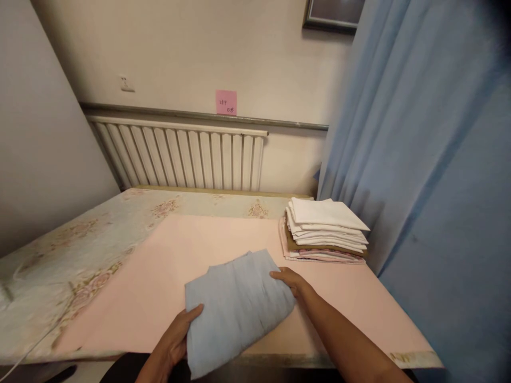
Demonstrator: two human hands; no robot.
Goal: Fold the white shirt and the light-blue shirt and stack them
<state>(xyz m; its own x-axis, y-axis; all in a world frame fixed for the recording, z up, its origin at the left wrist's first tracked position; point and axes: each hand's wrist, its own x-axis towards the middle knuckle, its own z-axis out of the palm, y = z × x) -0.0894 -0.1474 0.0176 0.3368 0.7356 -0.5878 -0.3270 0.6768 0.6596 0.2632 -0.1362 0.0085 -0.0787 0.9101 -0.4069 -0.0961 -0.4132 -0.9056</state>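
Note:
A folded light-blue cloth [237, 308] lies at the near edge of a pink sheet [159, 276] spread over the table. My left hand [175, 338] grips the cloth's near left edge, thumb on top and fingers underneath. My right hand [293, 282] holds the cloth's far right corner, fingers closed on the fabric. A stack of folded white, tan and pink cloths [325, 231] stands a little beyond my right hand, at the table's far right.
The table [72, 255] has a pale floral cover and runs back to a white radiator [179, 157] on the wall. A blue curtain [431, 175] hangs along the right side. A pink note [225, 102] is stuck on the wall.

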